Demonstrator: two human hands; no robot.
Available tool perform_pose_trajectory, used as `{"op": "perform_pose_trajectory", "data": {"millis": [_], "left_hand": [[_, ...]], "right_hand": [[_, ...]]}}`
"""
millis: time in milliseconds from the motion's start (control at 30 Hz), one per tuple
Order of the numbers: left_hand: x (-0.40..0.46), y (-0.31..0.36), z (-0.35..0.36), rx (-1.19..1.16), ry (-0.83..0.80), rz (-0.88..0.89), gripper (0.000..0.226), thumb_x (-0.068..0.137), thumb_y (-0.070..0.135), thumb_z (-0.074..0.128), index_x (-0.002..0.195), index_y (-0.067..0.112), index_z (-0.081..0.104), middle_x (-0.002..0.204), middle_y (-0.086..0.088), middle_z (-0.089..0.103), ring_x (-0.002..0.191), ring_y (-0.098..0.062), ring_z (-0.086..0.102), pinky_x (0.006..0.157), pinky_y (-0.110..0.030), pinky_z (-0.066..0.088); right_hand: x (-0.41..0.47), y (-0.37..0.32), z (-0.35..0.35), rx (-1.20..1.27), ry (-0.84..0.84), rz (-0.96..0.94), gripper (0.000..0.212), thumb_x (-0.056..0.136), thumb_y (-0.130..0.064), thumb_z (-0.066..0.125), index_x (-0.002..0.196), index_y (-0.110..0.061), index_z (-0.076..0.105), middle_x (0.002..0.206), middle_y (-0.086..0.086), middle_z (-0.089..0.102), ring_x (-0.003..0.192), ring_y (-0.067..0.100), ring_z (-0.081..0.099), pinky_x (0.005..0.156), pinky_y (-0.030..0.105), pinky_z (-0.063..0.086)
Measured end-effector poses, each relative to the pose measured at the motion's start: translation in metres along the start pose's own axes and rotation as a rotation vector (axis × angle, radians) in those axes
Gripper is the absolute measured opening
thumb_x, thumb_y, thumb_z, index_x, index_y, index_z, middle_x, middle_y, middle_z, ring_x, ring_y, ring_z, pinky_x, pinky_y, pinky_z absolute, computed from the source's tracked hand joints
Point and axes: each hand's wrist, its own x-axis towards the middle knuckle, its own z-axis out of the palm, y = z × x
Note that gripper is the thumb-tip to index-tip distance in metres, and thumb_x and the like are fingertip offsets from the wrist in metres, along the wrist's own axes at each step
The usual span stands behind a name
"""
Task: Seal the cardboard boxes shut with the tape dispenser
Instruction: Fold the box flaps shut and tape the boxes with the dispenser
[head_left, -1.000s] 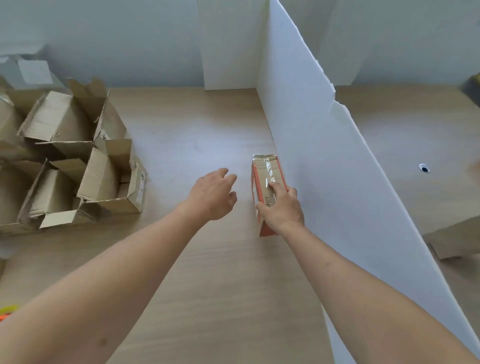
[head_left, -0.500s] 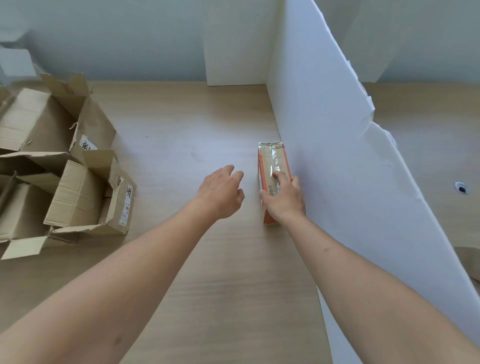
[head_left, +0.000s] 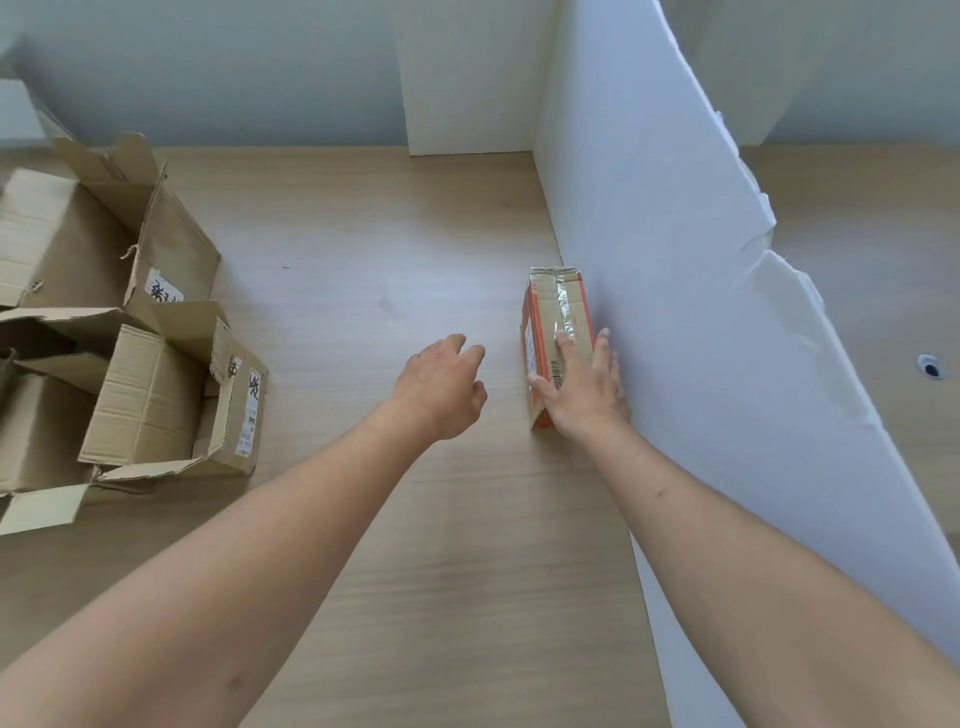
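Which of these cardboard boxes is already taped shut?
The small orange-sided box beside the white divider, under the right hand: shiny tape runs along its top. The boxes at left gape open.

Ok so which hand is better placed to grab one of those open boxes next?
Probably the left hand. It hangs free over the table, holding nothing, on the side nearer the open cardboard boxes. The right hand rests on the taped box against the white board.
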Motion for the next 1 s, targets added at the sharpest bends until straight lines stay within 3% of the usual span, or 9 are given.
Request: {"op": "perform_pose_trajectory", "data": {"millis": [133,267,767,1000], "left_hand": [[-0.009,0.001,-0.01,0.006,0.013,-0.006,0.044,0.101,0.03,0.047,0.141,0.013,0.046,0.152,-0.011,0.039,0.131,-0.032,0.045,0.105,-0.042,0.04],[-0.03,-0.002,-0.022,-0.002,0.05,-0.024,0.044,0.101,0.031,0.046,0.143,0.014,0.045,0.154,-0.009,0.038,0.134,-0.032,0.044,0.106,-0.041,0.037],[-0.218,-0.058,-0.005,-0.052,0.225,-0.249,0.042,0.101,0.033,0.047,0.138,0.012,0.052,0.142,-0.011,0.05,0.13,-0.029,0.047,0.109,-0.04,0.033],[-0.32,-0.124,-0.003,-0.058,0.29,-0.334,0.045,0.099,0.033,0.05,0.141,0.015,0.052,0.143,-0.011,0.05,0.136,-0.028,0.045,0.116,-0.05,0.029]], "right_hand": [[-0.013,-0.013,-0.01,-0.047,0.106,-0.153,0.063,0.097,-0.056,0.054,0.155,-0.039,0.033,0.169,0.005,0.01,0.155,0.03,0.015,0.12,0.045,0.028],[-0.035,-0.036,-0.018,-0.001,0.053,-0.303,0.055,0.1,-0.049,0.05,0.152,-0.032,0.044,0.164,0.004,0.029,0.149,0.025,0.03,0.116,0.042,0.032],[-0.192,-0.101,0.006,-0.118,-0.128,-0.638,0.049,0.103,-0.051,0.043,0.149,-0.032,0.048,0.165,0.002,0.03,0.149,0.021,0.033,0.118,0.041,0.03],[-0.282,-0.17,0.042,-0.133,-0.153,-0.733,0.05,0.104,-0.05,0.043,0.151,-0.032,0.045,0.167,-0.001,0.025,0.146,0.024,0.037,0.116,0.042,0.033]]}}
